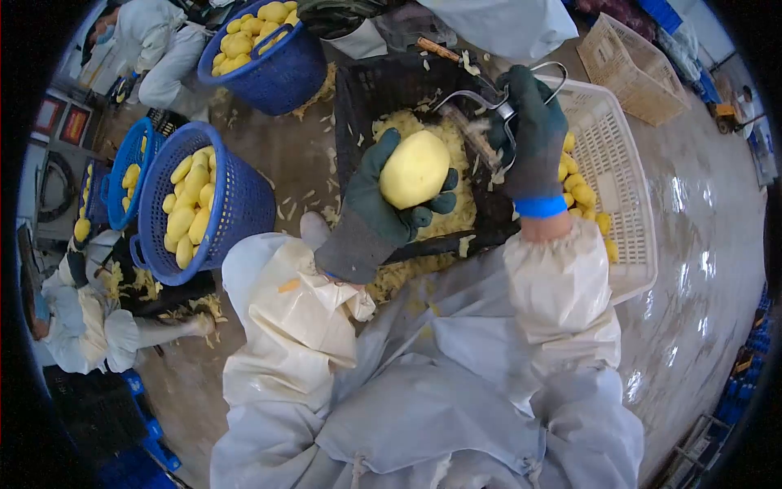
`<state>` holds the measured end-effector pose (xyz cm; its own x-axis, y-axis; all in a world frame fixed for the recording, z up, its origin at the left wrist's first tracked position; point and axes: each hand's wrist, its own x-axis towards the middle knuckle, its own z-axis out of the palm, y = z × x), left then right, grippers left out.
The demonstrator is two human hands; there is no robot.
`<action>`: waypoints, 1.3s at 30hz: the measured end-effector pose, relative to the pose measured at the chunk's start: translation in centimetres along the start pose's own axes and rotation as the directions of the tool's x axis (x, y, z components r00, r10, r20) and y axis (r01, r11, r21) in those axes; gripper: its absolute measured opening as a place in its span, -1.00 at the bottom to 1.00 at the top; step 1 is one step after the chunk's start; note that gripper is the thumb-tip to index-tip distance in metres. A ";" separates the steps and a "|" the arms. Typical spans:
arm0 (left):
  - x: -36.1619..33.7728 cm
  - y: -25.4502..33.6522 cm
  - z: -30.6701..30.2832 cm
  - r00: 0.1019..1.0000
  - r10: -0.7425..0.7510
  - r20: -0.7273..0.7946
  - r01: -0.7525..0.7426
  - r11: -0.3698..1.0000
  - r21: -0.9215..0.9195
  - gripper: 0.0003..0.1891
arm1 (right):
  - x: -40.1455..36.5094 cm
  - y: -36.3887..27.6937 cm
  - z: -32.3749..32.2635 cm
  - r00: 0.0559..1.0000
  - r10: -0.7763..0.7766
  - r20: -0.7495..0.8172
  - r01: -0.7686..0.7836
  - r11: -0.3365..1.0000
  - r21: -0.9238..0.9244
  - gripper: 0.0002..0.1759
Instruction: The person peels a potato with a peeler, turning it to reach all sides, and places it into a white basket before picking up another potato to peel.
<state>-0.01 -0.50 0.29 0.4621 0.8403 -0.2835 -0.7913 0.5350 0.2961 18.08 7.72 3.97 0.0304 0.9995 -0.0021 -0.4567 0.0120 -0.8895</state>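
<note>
My left hand (391, 191), in a dark green and grey glove, is wrapped around a large peeled yellow potato (415, 169). Beneath it stands a black crate (358, 106) with pale peelings (452, 212) inside. To the right, my gloved right hand (531, 122) closes on a peeler with a bent shiny metal frame (507, 110), held apart from the potato. Part of this tool is blurred, and the palm hides some of it. A wooden handle (438, 49) lies at the crate's far edge.
At right is a white crate (627, 196) with yellow potatoes along its left side. Blue baskets (244, 196) of potatoes stand at left, another blue basket (277, 85) behind. A beige crate (631, 69) is at back right. Co-workers sit at left; peelings litter the wet floor (692, 244).
</note>
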 end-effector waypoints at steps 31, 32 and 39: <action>0.1 0.9 -0.1 0.973 0.196 -0.120 -0.227 0.893 -0.389 -0.55 | 5.0 2.1 -5.5 0.992 0.074 0.102 -0.091 0.978 0.185 -0.70; -0.7 1.9 1.1 0.869 0.447 -0.213 -0.493 0.823 -0.281 -0.55 | 3.8 1.4 -4.6 0.996 -0.038 -0.086 0.029 0.995 -0.096 -0.70; -4.8 9.3 1.9 0.403 0.915 -0.014 -0.914 0.404 0.051 -0.68 | 1.5 0.6 -1.0 0.996 0.082 -0.037 -0.080 0.996 0.047 -0.67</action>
<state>-8.83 0.59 6.14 -0.5434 0.8272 0.1434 -0.7210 -0.5473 0.4250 18.69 9.23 2.98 0.0257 0.9954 -0.0919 -0.4987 -0.0669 -0.8642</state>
